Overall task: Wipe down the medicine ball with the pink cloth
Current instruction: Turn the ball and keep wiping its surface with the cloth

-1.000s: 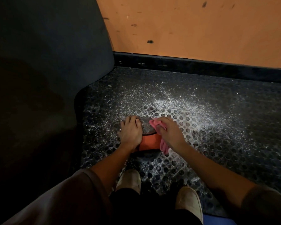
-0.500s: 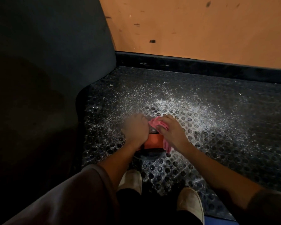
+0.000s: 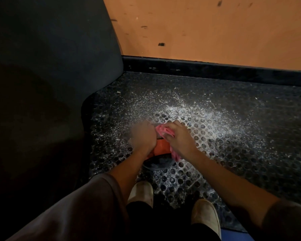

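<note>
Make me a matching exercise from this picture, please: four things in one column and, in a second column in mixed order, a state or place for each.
1 pink cloth
2 medicine ball
3 wall
4 floor mat

a orange, with dark scuffs
b full of round holes, speckled white
c bunched in the right hand
d under the left hand, orange band showing

Pairs: 1-c, 2-d, 3-a, 4-b

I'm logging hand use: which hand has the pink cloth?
The right hand: its fingers grip the bunched pink cloth on the ball. The left hand, blurred, rests on the ball's other side, with no cloth.
</note>
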Demonstrator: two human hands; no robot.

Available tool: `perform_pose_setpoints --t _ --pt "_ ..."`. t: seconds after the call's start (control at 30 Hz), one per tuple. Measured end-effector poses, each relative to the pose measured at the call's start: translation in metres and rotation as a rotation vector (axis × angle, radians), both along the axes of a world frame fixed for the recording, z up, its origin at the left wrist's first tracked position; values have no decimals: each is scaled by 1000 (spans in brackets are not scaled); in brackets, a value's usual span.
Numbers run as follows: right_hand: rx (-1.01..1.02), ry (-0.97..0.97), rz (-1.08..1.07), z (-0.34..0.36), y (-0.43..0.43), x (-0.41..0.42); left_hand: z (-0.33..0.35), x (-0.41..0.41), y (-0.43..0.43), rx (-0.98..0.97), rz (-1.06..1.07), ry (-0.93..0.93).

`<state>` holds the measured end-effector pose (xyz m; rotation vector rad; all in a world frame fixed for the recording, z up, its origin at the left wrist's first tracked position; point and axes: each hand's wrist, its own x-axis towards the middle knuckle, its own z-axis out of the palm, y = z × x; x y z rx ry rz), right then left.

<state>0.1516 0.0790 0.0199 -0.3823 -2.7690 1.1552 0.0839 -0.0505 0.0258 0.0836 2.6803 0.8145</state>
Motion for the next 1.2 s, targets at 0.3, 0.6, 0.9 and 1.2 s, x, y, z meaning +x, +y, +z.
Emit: perform_pose_setpoints --t 0.3,0.6,0.9,1.2 --pt "85 33 34 4 -2 9 4 4 6 -15 -25 -27" --pt "51 -147 -165 -3 26 -3 -5 11 6 5 -199 52" --pt "141 -43 -119 10 19 4 -2 10 15 50 -174 -21" --pt "148 -61 -92 13 16 3 -11 7 11 135 -205 -14"
